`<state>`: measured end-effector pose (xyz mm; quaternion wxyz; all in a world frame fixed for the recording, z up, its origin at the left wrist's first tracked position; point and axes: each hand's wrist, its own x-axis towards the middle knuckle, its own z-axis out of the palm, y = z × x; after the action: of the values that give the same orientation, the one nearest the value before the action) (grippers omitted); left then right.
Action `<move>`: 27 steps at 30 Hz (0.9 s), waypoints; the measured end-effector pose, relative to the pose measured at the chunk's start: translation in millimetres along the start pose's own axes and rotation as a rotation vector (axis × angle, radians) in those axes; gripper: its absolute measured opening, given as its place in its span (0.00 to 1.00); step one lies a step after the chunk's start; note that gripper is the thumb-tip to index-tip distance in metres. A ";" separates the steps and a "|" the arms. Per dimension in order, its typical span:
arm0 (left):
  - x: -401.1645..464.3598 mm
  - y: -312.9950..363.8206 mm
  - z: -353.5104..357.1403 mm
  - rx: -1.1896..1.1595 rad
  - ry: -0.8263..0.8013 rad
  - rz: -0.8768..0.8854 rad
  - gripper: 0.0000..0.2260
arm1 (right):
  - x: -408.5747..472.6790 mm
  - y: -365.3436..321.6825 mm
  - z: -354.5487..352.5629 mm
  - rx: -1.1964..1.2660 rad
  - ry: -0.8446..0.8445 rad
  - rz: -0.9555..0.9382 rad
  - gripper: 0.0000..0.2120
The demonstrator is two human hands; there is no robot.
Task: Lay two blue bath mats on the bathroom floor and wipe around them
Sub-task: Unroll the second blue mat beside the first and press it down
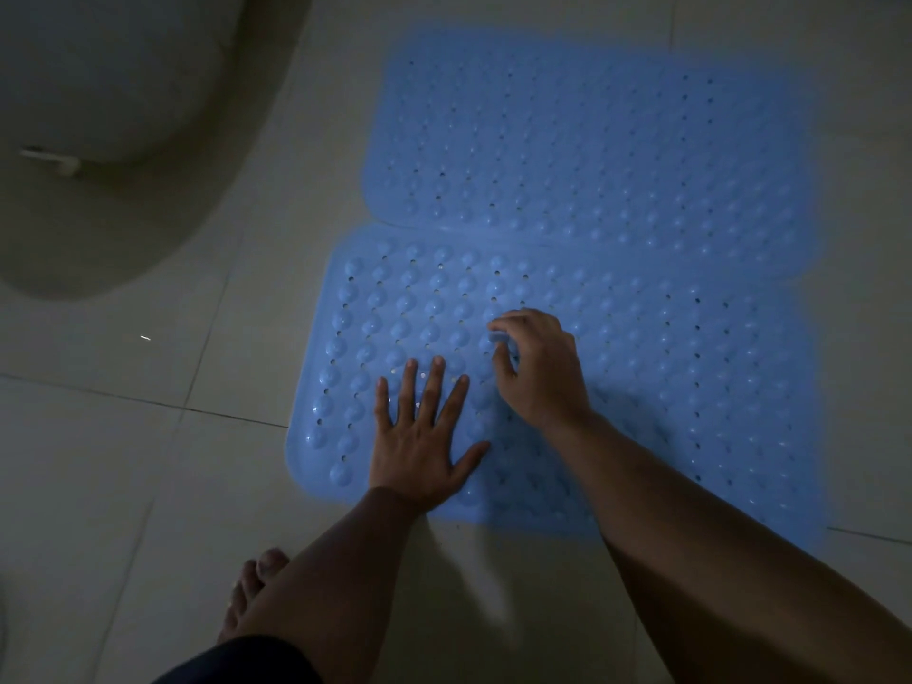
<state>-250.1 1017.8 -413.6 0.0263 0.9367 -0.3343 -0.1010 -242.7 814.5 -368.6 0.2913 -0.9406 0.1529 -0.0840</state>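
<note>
Two blue bath mats with suction cups and small holes lie side by side on the tiled floor. The far mat [592, 140] touches the near mat [666, 367] along one long edge. My left hand [419, 436] rests flat on the near mat with fingers spread. My right hand [538, 367] is just beside it, fingers curled and pinching a suction cup on the near mat. The light is dim.
A white toilet base [98, 140] stands at the upper left. Pale floor tiles [123, 436] surround the mats. My bare foot [251, 594] and knee are at the bottom left, close to the near mat's front edge.
</note>
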 end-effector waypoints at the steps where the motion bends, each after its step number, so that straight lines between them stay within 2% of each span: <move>1: 0.2 -0.2 -0.4 -0.002 -0.001 0.002 0.38 | 1.0 -2.2 -0.5 0.005 0.006 -0.003 0.13; 5: 0.1 0.1 -2.6 -0.036 -0.032 -0.010 0.37 | 2.8 -13.0 -2.5 0.030 0.004 -0.010 0.13; 8: 2.4 -1.4 -12.9 -0.113 -0.036 -0.038 0.29 | 4.0 -21.7 -3.4 0.028 -0.048 -0.001 0.13; 12: 19.5 -31.6 -42.8 -0.322 0.183 -0.109 0.21 | 5.9 -36.1 3.1 -0.053 -0.140 0.032 0.12; 17: 13.2 -82.3 -60.5 -0.272 0.297 -0.278 0.20 | -3.2 -80.0 27.2 -0.072 -0.210 -0.043 0.15; 22: -17.7 -124.8 -50.6 -0.209 0.214 -0.409 0.24 | -36.7 -130.4 82.0 -0.192 -0.442 -0.097 0.29; 27: -24.9 -140.8 -48.3 -0.215 0.196 -0.453 0.28 | -68.4 -142.2 132.6 -0.332 -0.401 -0.162 0.33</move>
<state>-171.5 1141.7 -378.5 0.1345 0.9847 -0.0996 -0.0482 -240.2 1018.2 -399.9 0.1501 -0.9824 0.0283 0.1073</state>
